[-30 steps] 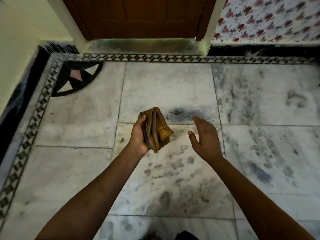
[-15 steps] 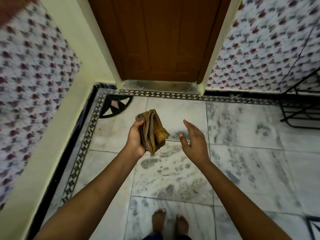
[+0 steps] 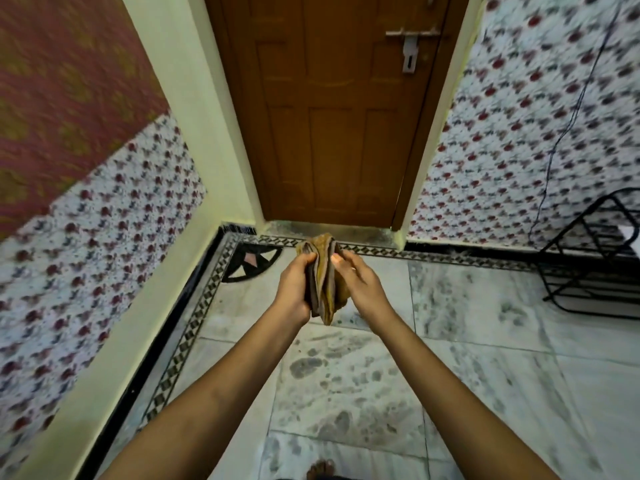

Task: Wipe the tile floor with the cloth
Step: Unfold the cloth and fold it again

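Pale marble tile floor (image 3: 478,341) with many dark smudges and footprints, closed wooden door (image 3: 332,109) ahead, black rack (image 3: 595,258) at right. Folded brown cloth (image 3: 323,278) held up in the air between both hands, well above the floor. Better to flatten the fold first, then bring down to the smudges. Left hand (image 3: 294,285) curled round one side, right hand (image 3: 360,282) gripping the other, thumb on the fold, both arms stretched forward.

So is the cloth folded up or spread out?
Folded: the cloth is a bunched stack of layers, gripped between the left hand and right hand.
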Motion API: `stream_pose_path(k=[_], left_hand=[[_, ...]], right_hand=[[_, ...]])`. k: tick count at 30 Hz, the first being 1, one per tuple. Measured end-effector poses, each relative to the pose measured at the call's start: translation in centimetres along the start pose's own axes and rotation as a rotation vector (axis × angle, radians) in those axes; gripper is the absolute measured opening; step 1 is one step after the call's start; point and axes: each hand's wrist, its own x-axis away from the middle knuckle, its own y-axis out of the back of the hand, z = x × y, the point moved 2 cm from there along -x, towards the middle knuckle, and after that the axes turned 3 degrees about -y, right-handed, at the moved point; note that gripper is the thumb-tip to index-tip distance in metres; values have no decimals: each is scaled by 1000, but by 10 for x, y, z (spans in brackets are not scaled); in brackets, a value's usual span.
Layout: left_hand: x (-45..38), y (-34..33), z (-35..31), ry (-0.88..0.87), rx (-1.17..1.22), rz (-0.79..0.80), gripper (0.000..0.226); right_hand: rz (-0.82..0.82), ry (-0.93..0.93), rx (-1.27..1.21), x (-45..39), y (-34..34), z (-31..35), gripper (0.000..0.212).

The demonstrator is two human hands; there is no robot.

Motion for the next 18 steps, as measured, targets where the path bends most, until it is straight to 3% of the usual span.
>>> stream_pose_path(k=[3,10,15,18], left_hand=[[19,-12,-13,-98,-57,-35,11],[35,-30,-7,-200,-125,-101,14],[51,-27,-2,-157,-55,-192,31],[45,-16,-2,-139,-61,-171,66]], right_hand=[[-39,40,90,2,6,12,33],[-58,108,103,5,39,27,17],[-9,53,28,5,61,40,21],[40,24,8,4,70,53,20]])
